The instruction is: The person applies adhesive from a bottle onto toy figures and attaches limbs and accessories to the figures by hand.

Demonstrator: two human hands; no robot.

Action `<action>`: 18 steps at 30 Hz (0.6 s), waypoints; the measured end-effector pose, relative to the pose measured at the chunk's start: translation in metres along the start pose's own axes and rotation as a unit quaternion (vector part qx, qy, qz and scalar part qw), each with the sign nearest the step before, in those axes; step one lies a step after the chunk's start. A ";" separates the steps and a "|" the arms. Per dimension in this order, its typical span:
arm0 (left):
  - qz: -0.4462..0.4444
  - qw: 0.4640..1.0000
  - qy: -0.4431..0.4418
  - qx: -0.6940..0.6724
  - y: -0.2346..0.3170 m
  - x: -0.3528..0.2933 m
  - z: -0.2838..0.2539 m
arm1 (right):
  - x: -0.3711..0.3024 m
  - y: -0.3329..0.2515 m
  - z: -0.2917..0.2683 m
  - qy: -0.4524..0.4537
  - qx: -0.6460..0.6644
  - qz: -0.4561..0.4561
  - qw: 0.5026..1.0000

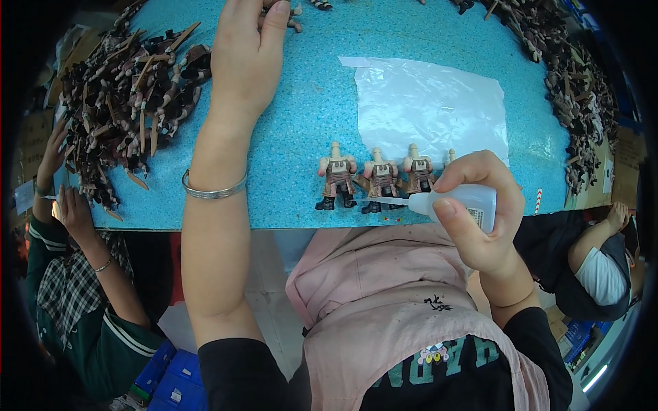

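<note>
My right hand (495, 241) is wrapped round a small translucent white squeeze bottle (485, 200) with a long thin nozzle. The bottle lies tilted sideways, its tip pointing left by the boots of the leftmost toy figure (336, 177). Headless figures in brown outfits and black boots line the table's near edge, among them a second figure (379, 179) and a third figure (417, 168); my right hand partly hides those beyond. At the far edge of view, my left hand (248, 51) reaches beside small figure parts (293, 22). Its fingers are mostly cut off, so its grip is hidden.
A clear plastic sheet (432, 106) lies on the blue table (301, 123) behind the figures. Heaps of figure parts rise at left (137, 103) and right (582, 96). Co-workers sit on both sides; blue crates (179, 383) stand below at left.
</note>
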State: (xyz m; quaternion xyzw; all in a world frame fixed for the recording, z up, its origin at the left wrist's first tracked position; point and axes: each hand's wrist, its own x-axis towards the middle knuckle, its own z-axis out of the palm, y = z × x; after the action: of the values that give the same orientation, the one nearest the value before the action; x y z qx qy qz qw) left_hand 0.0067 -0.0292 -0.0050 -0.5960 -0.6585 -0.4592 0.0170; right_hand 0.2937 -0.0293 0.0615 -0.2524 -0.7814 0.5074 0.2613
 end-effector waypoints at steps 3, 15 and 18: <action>-0.013 1.000 -0.009 -0.005 0.002 0.000 0.000 | -0.002 0.000 -0.003 0.007 0.002 -0.006 1.000; -0.039 0.998 -0.031 -0.023 -0.001 0.000 -0.001 | -0.024 0.001 -0.033 0.083 0.021 0.039 0.996; 0.002 1.000 -0.007 0.016 -0.009 -0.001 0.000 | -0.025 0.003 -0.033 0.072 -0.002 0.023 0.997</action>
State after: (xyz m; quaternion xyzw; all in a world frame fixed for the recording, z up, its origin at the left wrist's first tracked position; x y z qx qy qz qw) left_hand 0.0000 -0.0287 -0.0110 -0.5999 -0.6649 -0.4445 0.0225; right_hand 0.3340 -0.0227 0.0660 -0.3063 -0.7555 0.4926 0.3044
